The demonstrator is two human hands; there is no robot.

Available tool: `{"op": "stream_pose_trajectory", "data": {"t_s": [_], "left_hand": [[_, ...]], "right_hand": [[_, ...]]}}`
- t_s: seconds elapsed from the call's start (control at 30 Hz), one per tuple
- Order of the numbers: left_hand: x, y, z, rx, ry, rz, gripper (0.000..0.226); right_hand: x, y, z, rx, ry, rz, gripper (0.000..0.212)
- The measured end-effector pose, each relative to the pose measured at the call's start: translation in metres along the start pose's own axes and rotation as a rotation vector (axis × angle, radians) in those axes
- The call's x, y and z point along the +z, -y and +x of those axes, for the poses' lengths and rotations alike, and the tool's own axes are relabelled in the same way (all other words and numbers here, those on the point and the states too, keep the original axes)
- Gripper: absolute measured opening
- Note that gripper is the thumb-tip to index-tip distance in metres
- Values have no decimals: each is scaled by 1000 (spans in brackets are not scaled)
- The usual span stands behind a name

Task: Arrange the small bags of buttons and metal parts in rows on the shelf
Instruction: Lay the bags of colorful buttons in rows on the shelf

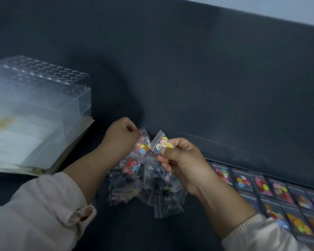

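Right hand [181,160] pinches button bag [160,144] by lower edge. Left hand [121,134] pinches second bag [143,144] at top. Both above loose pile [145,183], mid shelf [134,232]. Bags likely light, floppy, slick; best gripped at sealed rim. Laid rows [261,185] at right, cut off by frame. Metal parts in pile hard to make out.

looks like a craft-supply sorting spot: dark shelf [125,232], rows of bagged buttons [261,185] at its right edge, clear drilled acrylic rack [43,78] on stacked papers [25,142] at left.
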State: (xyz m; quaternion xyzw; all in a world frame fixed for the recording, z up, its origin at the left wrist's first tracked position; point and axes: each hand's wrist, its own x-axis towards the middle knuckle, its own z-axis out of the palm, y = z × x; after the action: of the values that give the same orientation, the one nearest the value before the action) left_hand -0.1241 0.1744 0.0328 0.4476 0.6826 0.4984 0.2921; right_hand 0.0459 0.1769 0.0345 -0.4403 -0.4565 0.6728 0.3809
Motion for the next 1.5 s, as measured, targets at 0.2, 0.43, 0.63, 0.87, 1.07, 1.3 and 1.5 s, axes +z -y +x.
{"op": "stream_pose_trajectory", "data": {"t_s": [0.2, 0.43, 0.63, 0.87, 1.07, 1.3, 1.5], "left_hand": [[45, -37, -55, -182, 164, -311, 11], [109, -69, -103, -54, 244, -245, 18], [167, -97, -135, -111, 287, -250, 18], [236, -128, -182, -64, 360, -122, 21], [287, -143, -215, -43, 401, -64, 22], [334, -159, -245, 2, 461, 38, 23], [354, -170, -259, 27, 510, 102, 27]], "right_hand": [[-33, 4, -26, -59, -9, 11, 19], [-102, 10, -67, -114, -52, -24, 21], [-185, 9, -107, -151, -94, -62, 28], [-275, 14, -149, -106, -115, 57, 6], [-337, 14, -175, -118, -245, 64, 16], [-387, 18, -200, -126, -138, -39, 13], [-424, 22, -223, -111, -106, -135, 15]]}}
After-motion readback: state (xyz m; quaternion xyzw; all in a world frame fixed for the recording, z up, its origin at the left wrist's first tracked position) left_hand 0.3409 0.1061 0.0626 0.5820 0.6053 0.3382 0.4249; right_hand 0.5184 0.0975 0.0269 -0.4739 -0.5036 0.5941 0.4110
